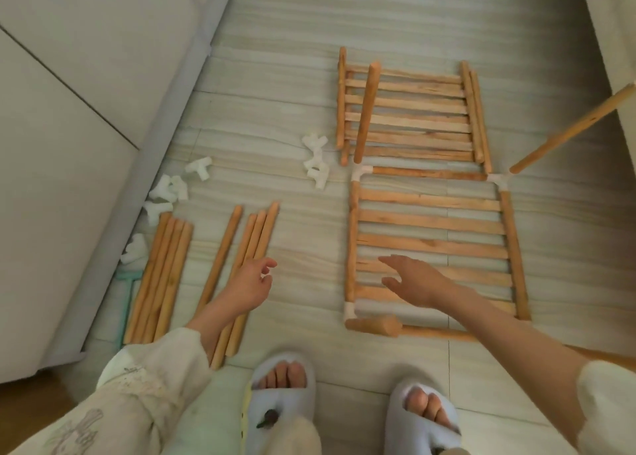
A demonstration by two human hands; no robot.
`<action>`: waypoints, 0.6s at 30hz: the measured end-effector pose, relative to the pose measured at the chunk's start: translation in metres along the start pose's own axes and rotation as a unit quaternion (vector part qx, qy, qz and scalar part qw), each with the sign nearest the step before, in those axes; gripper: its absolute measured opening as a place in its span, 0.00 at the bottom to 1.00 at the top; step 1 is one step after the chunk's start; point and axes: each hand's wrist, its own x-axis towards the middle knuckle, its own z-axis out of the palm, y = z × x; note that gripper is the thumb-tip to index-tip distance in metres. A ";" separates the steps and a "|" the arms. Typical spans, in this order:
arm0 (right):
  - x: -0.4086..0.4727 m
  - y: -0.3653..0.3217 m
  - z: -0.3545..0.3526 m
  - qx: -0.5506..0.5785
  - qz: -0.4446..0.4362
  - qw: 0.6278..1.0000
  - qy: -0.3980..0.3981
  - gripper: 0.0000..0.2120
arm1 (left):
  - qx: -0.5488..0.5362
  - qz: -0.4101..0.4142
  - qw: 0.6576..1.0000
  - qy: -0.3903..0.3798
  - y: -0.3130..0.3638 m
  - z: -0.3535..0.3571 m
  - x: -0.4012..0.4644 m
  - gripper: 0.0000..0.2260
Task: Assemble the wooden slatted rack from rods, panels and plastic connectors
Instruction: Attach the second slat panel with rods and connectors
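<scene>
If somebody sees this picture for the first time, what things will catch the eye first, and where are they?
First, the slatted panel on the floor at centre right, with white connectors at its corners and upright rods rising from them. The right hand hovers open over it; the left hand reaches toward the loose rods lying at the left.

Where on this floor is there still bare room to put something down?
The widest bare strip runs between the loose rods by the left hand and the near slatted panel under the right hand. The floor beyond the far panel is bare too. It is crowded along the cabinet, where connectors and rods pile up.
</scene>
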 end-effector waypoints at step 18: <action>0.074 0.038 -0.002 -0.123 0.013 0.992 0.003 0.33 | 0.184 0.184 0.954 0.151 0.096 -0.010 0.167 0.32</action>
